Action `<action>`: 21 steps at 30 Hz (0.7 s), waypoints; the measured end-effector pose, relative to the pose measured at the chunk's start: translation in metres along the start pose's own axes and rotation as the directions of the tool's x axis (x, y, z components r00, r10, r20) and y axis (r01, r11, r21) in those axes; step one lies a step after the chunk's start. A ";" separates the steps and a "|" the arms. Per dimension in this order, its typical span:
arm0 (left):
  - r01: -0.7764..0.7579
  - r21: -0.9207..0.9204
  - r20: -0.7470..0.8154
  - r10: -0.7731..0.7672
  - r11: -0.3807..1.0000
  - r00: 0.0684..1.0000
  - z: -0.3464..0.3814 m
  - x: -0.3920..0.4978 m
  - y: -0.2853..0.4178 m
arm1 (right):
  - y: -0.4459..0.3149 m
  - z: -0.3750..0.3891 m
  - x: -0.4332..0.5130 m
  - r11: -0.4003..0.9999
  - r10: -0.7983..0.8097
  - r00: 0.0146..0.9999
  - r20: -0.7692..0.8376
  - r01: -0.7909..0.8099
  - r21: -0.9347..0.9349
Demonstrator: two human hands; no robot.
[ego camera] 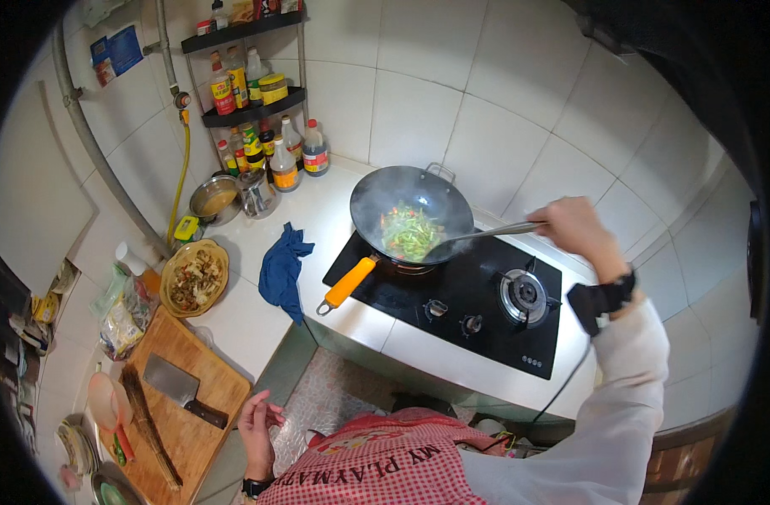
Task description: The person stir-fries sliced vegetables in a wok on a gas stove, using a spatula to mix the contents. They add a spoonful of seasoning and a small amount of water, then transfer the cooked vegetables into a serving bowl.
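My right hand (571, 230) is closed around the handle of a metal spatula (495, 231), whose head rests among the food in a black wok (366, 196). Steam rises from the sliced green vegetable with red pieces (410, 233) inside. The wok sits on the left burner of a black gas stove (385, 293), its yellow handle (350, 282) pointing towards me. My left hand (259, 420) holds nothing, fingers loosely curled and apart, beside the wooden cutting board (214, 372). A cleaver (171, 379) and a bundled brush (146, 416) lie on that board.
A blue cloth (284, 271) lies left of the stove. Beyond it are a yellow bowl of food (194, 278), a metal pot (214, 199) and a metal canister (257, 192). Sauce bottles (284, 165) crowd the corner rack. The right burner (524, 297) carries no pan.
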State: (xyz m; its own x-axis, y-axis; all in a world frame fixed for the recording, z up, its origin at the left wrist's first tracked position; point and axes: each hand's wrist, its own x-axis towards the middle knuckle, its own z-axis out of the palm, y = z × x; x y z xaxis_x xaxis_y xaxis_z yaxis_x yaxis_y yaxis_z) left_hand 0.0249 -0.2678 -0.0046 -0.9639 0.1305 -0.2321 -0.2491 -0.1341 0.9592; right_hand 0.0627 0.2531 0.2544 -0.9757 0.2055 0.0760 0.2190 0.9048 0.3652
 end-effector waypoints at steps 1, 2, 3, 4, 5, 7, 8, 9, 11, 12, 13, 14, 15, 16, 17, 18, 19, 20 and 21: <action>0.004 0.003 -0.009 -0.004 1.000 1.000 0.001 0.001 0.000 | -0.015 0.019 0.012 0.998 0.023 1.000 -0.017 -0.024 -0.052; 0.004 -0.001 0.006 -0.004 1.000 1.000 0.002 0.001 0.000 | -0.027 0.036 0.024 0.993 0.043 0.999 -0.029 -0.046 -0.111; 0.001 -0.006 0.014 -0.001 1.000 1.000 0.003 0.001 -0.001 | -0.032 0.047 0.032 0.997 0.024 0.996 -0.086 -0.031 -0.074; -0.015 -0.016 0.033 0.016 1.000 0.999 0.004 0.001 -0.001 | -0.032 0.055 0.039 0.996 0.063 0.994 -0.089 -0.069 -0.061; -0.007 0.000 0.022 0.007 1.000 1.000 0.004 0.000 0.000 | -0.029 0.058 0.045 0.994 0.102 0.993 -0.065 -0.105 -0.038; -0.008 0.014 0.020 0.008 1.000 1.000 0.002 -0.002 0.000 | -0.009 0.052 0.053 0.970 0.224 0.972 -0.072 -0.229 -0.083; -0.002 0.009 0.008 0.002 1.000 1.000 0.000 -0.004 0.000 | 0.004 0.044 0.056 0.948 0.295 0.955 -0.045 -0.298 -0.111; 0.004 0.006 -0.004 -0.004 1.000 1.000 -0.002 -0.005 0.000 | 0.014 0.038 0.061 0.947 0.312 0.949 0.046 -0.306 -0.096; 0.013 0.000 -0.027 -0.013 1.000 1.000 -0.007 -0.009 0.001 | 0.027 0.030 0.076 0.934 0.357 0.910 0.212 -0.347 -0.083; 0.014 -0.007 -0.037 -0.015 1.000 0.999 -0.009 -0.011 0.001 | 0.024 0.035 0.085 0.916 0.391 0.884 0.255 -0.400 -0.019; 0.028 -0.011 -0.059 -0.028 1.000 0.998 -0.010 -0.012 0.001 | 0.018 0.042 0.093 0.906 0.384 0.859 0.338 -0.421 0.042; 0.008 -0.018 -0.054 -0.009 1.000 0.999 -0.011 -0.013 0.000 | 0.006 0.055 0.101 0.885 0.366 0.855 0.367 -0.442 0.149; 0.002 -0.020 -0.064 -0.003 1.000 0.998 -0.012 -0.013 0.000 | -0.003 0.068 0.107 0.848 0.401 0.824 0.400 -0.499 0.179; -0.017 -0.030 -0.065 0.015 0.999 0.998 -0.012 -0.014 0.000 | -0.010 0.081 0.109 0.861 0.360 0.871 0.334 -0.448 0.239; -0.008 -0.021 -0.073 0.006 1.000 0.997 -0.013 -0.015 -0.001 | -0.016 0.093 0.108 0.869 0.355 0.884 0.303 -0.431 0.241; -0.014 -0.019 -0.069 0.012 1.000 0.998 -0.013 -0.016 -0.001 | -0.016 0.100 0.107 0.870 0.292 0.911 0.291 -0.379 0.314; -0.019 -0.019 -0.064 0.018 1.000 0.998 -0.014 -0.017 -0.001 | -0.016 0.105 0.103 0.891 0.284 0.934 0.217 -0.341 0.299; -0.011 -0.019 -0.078 0.009 1.000 0.997 -0.015 -0.018 -0.001 | -0.013 0.107 0.100 0.903 0.292 0.942 0.163 -0.328 0.278; 0.000 -0.020 -0.091 -0.002 1.000 0.996 -0.016 -0.019 -0.001 | -0.009 0.105 0.095 0.906 0.318 0.941 0.115 -0.338 0.256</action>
State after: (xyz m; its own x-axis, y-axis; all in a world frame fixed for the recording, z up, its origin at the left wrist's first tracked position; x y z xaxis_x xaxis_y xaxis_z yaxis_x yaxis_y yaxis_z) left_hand 0.0420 -0.2856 -0.0033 -0.9680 0.0410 -0.2475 -0.2509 -0.1539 0.9557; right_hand -0.0312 0.3040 0.1608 -0.8476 0.5245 0.0808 0.5297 0.8456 0.0670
